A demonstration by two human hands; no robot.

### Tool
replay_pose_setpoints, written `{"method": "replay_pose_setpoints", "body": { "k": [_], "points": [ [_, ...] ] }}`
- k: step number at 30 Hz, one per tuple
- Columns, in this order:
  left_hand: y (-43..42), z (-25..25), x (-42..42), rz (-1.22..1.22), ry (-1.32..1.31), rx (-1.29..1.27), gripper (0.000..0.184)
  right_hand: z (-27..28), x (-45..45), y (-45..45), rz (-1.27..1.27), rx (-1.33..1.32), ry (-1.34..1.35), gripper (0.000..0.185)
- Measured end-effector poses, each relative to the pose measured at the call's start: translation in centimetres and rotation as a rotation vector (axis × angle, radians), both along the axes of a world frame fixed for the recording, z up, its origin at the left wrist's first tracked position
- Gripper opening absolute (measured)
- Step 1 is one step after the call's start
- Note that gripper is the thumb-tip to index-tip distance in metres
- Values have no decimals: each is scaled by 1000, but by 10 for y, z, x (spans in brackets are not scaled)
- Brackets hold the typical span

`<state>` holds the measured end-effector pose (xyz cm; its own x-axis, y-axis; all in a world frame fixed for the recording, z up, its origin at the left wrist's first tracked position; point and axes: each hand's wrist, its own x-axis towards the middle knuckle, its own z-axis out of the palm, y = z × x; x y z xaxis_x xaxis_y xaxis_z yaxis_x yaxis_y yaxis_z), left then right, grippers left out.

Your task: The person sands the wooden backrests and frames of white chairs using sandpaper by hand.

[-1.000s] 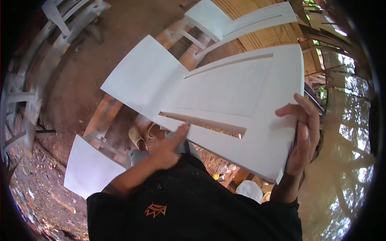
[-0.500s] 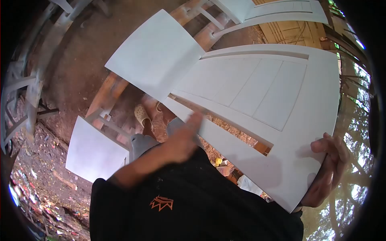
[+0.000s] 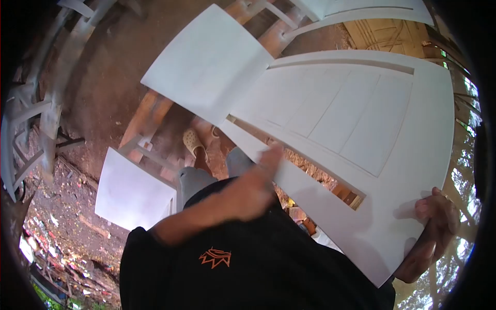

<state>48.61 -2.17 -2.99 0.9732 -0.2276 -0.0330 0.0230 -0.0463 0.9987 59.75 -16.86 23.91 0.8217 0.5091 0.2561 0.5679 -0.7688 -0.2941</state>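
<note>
A white wooden chair point(image 3: 413, 150) lies tilted in front of me, its slotted, panelled back toward me and its seat point(image 3: 206, 67) farther off. My right hand point(image 3: 434, 232) is closed round the end of the chair back at the right, with fingertips on the face of the rail. My left hand point(image 3: 258, 186) reaches across to the side rail point(image 3: 305, 186) of the back, beside the long slot. Its fingers are smeared by motion and partly hidden, so whether something is in them does not show.
Another white chair point(image 3: 134, 191) is at lower left, and a further white one point(image 3: 361, 8) at the top. Unfinished-looking grey chair frames point(image 3: 31, 124) stand at far left. A wooden beam point(image 3: 147, 116) runs under the chair. A clog-shod foot point(image 3: 194, 142) is on the dirt floor.
My left hand has shifted slightly along the side rail, toward the right in view. The whole view has moved a little, and my right hand keeps its hold on the rail.
</note>
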Motion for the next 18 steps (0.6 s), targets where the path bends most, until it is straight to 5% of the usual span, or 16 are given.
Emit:
{"method": "replay_pose_setpoints", "body": {
  "k": [2,3,8,12,13,14,16,18],
  "points": [
    [6,58,3,-92,-316,-176,70,0,-1,-3,9,-26,-37,62],
    [9,47,3,-86,-246,-112,71,0,0,-8,43,-48,-48,59],
    [-6,-130,-18,-26,354,96,75,18,-7,-7,-83,-122,69,65],
    [9,-28,4,-84,228,-69,76,14,-2,-8,-41,-182,-9,66],
    [-4,-11,-1,-37,-273,-59,77,16,-4,-8,-57,-193,4,66],
    [9,32,1,-98,-299,-177,74,18,-5,-9,-73,-205,17,65],
    [4,-3,-1,-67,-270,-63,73,19,-6,-11,-91,-181,39,64],
    [6,-61,10,-63,279,7,72,11,-5,-15,-46,-148,-5,63]
  ]
}}
